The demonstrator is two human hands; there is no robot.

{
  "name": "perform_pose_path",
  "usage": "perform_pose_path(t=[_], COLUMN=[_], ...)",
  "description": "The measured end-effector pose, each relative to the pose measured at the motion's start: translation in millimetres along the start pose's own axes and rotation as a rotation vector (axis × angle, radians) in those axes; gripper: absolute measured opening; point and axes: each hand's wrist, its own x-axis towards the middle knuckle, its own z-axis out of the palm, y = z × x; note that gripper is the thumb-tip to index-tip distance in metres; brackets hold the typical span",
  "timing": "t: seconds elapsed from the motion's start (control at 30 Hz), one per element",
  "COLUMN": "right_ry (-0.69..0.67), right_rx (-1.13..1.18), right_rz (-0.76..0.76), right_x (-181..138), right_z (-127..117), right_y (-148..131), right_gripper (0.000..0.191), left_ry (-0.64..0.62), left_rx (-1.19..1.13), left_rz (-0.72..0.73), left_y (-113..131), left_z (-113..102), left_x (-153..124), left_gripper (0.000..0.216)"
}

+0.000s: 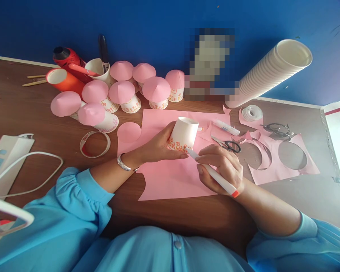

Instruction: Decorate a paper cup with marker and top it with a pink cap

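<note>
My left hand [158,145] is wrapped around a white paper cup [184,133], held tilted over a pink paper sheet [170,177]. Orange drawings run along the cup's lower band. My right hand [222,166] grips a white marker [215,174] with an orange end, and the marker's tip touches the cup's band near my left thumb. A silver bracelet [123,163] sits on my left wrist.
Several cups topped with pink paper cones [121,92] stand at the back. A long stack of white cups [272,70] lies at the right. Scissors [228,144], a glue stick [226,127], tape rolls [95,143], cut pink sheets [283,158], a power strip [1,160].
</note>
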Motion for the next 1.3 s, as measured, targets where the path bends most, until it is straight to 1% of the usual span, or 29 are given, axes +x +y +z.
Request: perform_pose_path(t=[0.13, 0.27, 0.43, 0.67, 0.9, 1.03, 1.13, 1.3], right_ry=[-0.011, -0.014, -0.007, -0.018, 0.013, 0.005, -0.011, 0.019], right_rx=[0.017, 0.017, 0.019, 0.002, -0.010, 0.008, 0.007, 0.018], right_rz=[0.004, 0.001, -0.007, 0.010, 0.005, 0.016, 0.018, 0.015], right_x=[0.1, 0.5, 0.7, 1.2, 0.5, -0.4, -0.9, -0.9], right_z=[-0.2, 0.6, 1.1, -0.3, 0.9, 0.3, -0.2, -0.3], right_y=[0.3, 0.1, 0.6, 0.2, 0.1, 0.5, 0.7, 0.1], right_gripper=[0.024, 0.020, 0.019, 0.020, 0.021, 0.026, 0.029, 0.026], left_ry=[0.006, 0.003, 0.004, 0.010, -0.009, -0.004, 0.006, -0.001], left_rx=[0.013, 0.025, 0.035, 0.012, -0.013, -0.008, 0.004, 0.009], left_rz=[0.015, 0.027, 0.014, 0.011, 0.006, 0.005, 0.006, -0.014], left_y=[-0.8, 0.4, 1.7, 0.5, 1.8, 1.6, 1.4, 2.3], left_z=[0.1, 0.3, 0.4, 0.7, 0.3, 0.4, 0.3, 0.5], left_x=[0.0, 0.5, 0.0, -0.7, 0.4, 0.4, 0.3, 0.5], left_gripper=[0.081, 0.081, 0.081, 0.080, 0.081, 0.078, 0.081, 0.078])
